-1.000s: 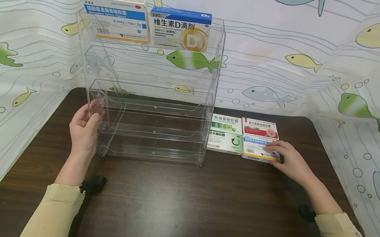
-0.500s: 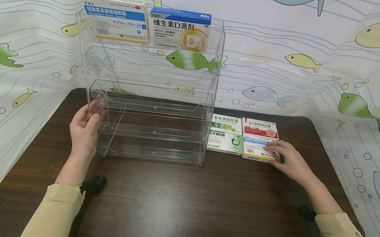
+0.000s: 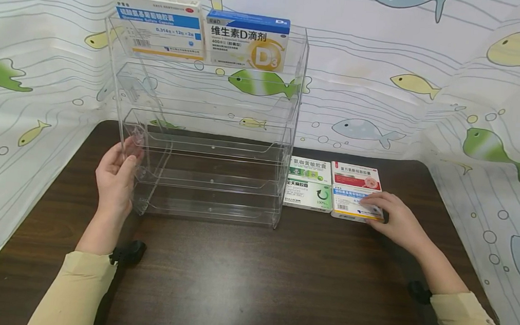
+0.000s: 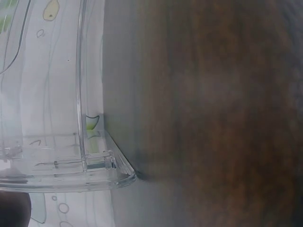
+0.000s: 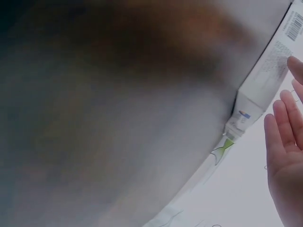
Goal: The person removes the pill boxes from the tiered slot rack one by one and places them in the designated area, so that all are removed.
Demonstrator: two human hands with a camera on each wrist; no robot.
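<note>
Almost nothing had shifted over the last second: your left hand (image 3: 115, 178) pinched the clear display rack (image 3: 209, 212)'s side, your right hand (image 3: 396, 221) touched the glucosamine capsule box (image 3: 345, 203) with relaxed fingers, so it lay unlifted on the dark wood-grain table (image 3: 231, 284).

At the right edge you see your right hand (image 5: 286, 161), palm side showing, fingers pointing upward and the frame cutting part of it off. One fingertip overlaps a white box (image 5: 271, 71) slanting across the upper right corner; you can't tell from this angle whether they touch. The box carries a barcode and fine grey print, and its lower end bears a small blue-and-orange mark. Below that end you find a green tail-shaped print (image 5: 227, 145) near a bright white sheet (image 5: 241, 179). A dark, blurred surface (image 5: 94, 132) fills your left.
</note>
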